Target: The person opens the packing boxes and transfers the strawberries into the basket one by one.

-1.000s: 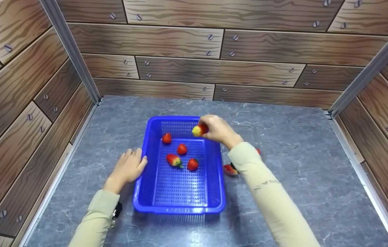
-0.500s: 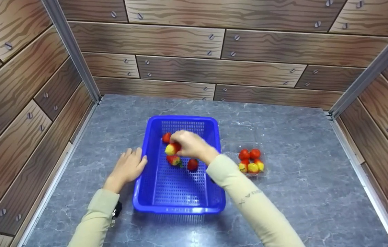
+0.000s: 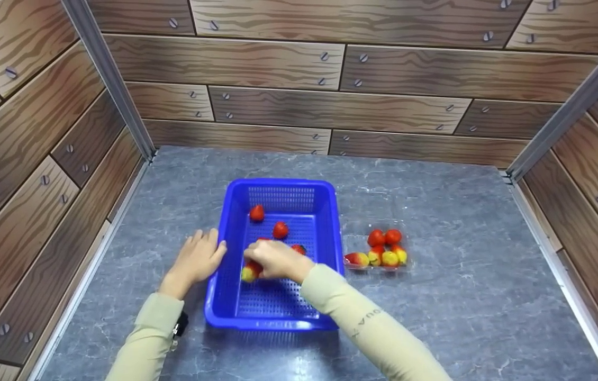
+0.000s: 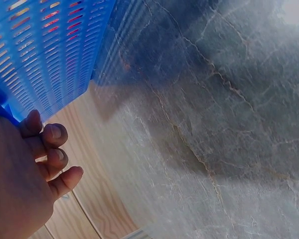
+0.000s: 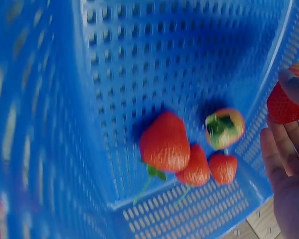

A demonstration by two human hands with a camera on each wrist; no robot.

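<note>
A blue plastic basket point(image 3: 278, 324) with perforated walls stands on the grey surface. At its left rim is my left hand point(image 3: 198, 256), the thumb over the rim and the other fingers outside, loosely bent in the left wrist view. Inside the basket, my right hand point(image 3: 278, 259) pinches a red strawberry with a yellow end point(image 3: 250, 273), low over the near left part of the floor. Several strawberries lie there, including a red one point(image 3: 256, 213) and another red one point(image 3: 280, 230). In the right wrist view a large strawberry point(image 5: 164, 144) shows a green stem.
Right of the basket sits a clear plastic tray point(image 3: 354, 235) with several strawberries, red at the back, yellow and red in front. Wood-patterned walls point(image 3: 278, 111) enclose the surface at the back and both sides, with metal posts point(image 3: 114, 79) in the corners.
My right hand has moved left and nearer, down into the basket with the strawberry, away from the far right rim. The clear tray has come into view. My left hand stays put.
</note>
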